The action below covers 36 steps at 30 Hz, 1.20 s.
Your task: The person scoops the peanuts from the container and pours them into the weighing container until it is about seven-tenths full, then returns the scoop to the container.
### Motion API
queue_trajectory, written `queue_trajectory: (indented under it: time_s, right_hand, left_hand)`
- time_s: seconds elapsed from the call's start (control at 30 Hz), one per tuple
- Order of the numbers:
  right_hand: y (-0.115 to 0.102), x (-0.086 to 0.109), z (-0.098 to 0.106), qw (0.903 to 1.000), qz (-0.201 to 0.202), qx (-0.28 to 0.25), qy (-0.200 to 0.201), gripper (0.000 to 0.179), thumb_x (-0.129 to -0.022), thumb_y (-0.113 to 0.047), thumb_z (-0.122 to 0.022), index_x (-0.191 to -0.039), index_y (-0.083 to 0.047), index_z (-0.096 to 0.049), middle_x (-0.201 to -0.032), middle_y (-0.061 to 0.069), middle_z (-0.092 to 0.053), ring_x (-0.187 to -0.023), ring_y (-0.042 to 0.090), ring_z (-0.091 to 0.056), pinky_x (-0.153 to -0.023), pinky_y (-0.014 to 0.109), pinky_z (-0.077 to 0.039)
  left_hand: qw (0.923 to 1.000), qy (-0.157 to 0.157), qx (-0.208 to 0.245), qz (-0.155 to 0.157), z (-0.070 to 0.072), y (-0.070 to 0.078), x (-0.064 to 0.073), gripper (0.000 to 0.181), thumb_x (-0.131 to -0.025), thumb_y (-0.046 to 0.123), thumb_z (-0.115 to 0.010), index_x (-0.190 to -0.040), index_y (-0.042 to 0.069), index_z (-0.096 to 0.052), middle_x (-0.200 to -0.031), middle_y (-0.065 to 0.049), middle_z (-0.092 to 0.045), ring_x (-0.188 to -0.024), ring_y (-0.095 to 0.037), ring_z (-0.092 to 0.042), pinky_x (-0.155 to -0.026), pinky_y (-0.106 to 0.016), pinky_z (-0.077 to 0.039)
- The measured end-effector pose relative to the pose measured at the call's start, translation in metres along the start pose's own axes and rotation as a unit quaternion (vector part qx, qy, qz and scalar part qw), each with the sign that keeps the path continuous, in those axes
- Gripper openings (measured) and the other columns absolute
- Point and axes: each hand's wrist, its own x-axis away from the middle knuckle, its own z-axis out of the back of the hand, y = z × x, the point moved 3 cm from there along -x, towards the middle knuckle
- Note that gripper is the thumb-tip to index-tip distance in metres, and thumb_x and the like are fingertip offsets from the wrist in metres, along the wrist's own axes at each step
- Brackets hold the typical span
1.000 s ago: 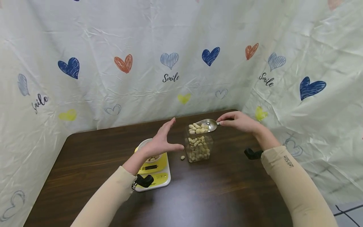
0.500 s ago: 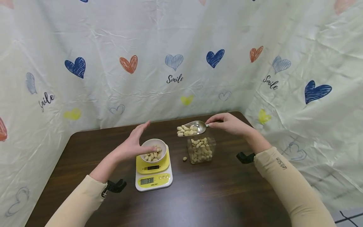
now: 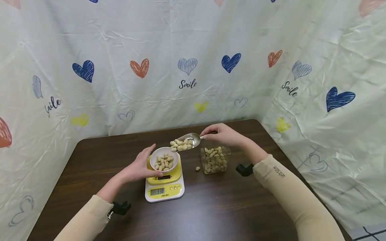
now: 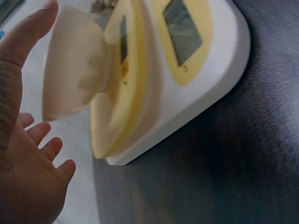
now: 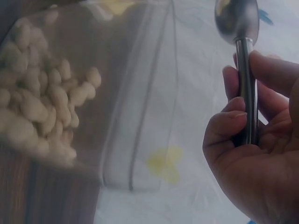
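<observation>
My right hand (image 3: 221,134) grips the handle of a metal scoop (image 3: 195,139), its fingers curled round the handle in the right wrist view. Unshelled peanuts (image 3: 181,145) fill the scoop, whose front lip is level with the right rim of a white bowl (image 3: 152,160). That bowl holds more peanuts and stands on a yellow and white kitchen scale (image 3: 166,197) reading 33.8. Around the bowl's left side spreads my left hand (image 3: 140,169), thumb in front and fingers behind. In the left wrist view its thumb tip is right at the bowl's rim, with the other fingers loosely extended.
A clear square container (image 3: 214,164) of peanuts stands right of the scale, below my right forearm. One loose peanut (image 3: 197,168) lies on the dark wooden table (image 3: 217,211) between them. Behind the table hangs a white curtain (image 3: 156,107) printed with hearts.
My right hand has carried the loaded scoop left, from over the clear container to the bowl's edge. My left hand has moved left and down to the bowl's side.
</observation>
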Motion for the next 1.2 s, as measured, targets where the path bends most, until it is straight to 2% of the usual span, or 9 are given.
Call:
queue_trajectory:
  time_s: [0.2, 0.33, 0.67, 1.2]
  right_hand:
    - [0.000, -0.013, -0.016, 0.9995, 0.003, 0.030, -0.004, 0.018, -0.102, -0.029, -0.066, -0.115, -0.023, -0.077, -0.122, -0.004, -0.069, -0.106, 0.021, -0.063, -0.088, 0.042, -0.051]
    - [0.000, -0.020, -0.022, 0.9977, 0.002, 0.066, -0.011, 0.017, -0.103, -0.030, -0.065, -0.114, -0.026, -0.076, -0.121, -0.007, -0.068, -0.101, 0.019, -0.063, -0.084, 0.040, -0.051]
    - [-0.010, -0.028, -0.021, 0.9920, 0.007, 0.126, -0.004, 0.014, -0.101, -0.031, -0.067, -0.111, -0.028, -0.077, -0.118, -0.007, -0.066, -0.101, 0.015, -0.062, -0.085, 0.040, -0.050]
    - [-0.022, -0.032, -0.021, 0.9860, 0.032, 0.163, 0.018, 0.019, -0.103, -0.026, -0.064, -0.117, -0.024, -0.077, -0.120, -0.005, -0.067, -0.112, 0.016, -0.059, -0.091, 0.041, -0.048]
  left_hand:
    - [0.9999, 0.004, 0.014, 0.008, -0.009, -0.007, -0.004, 0.125, -0.073, 0.053, -0.090, -0.164, 0.010, -0.016, -0.165, -0.018, -0.022, -0.150, -0.041, -0.016, -0.113, -0.068, -0.021]
    - [0.9997, 0.000, 0.014, 0.020, -0.013, -0.009, -0.005, 0.122, -0.074, 0.053, -0.089, -0.164, 0.010, -0.018, -0.163, -0.019, -0.025, -0.147, -0.039, -0.021, -0.111, -0.066, -0.026]
    - [0.9992, -0.006, 0.022, 0.034, -0.013, -0.006, -0.005, 0.119, -0.075, 0.052, -0.089, -0.163, 0.011, -0.020, -0.159, -0.021, -0.029, -0.142, -0.039, -0.027, -0.109, -0.064, -0.031]
    - [0.9993, 0.003, 0.027, 0.027, -0.013, -0.009, -0.003, 0.119, -0.075, 0.050, -0.089, -0.163, 0.009, -0.021, -0.158, -0.022, -0.030, -0.141, -0.039, -0.028, -0.107, -0.064, -0.032]
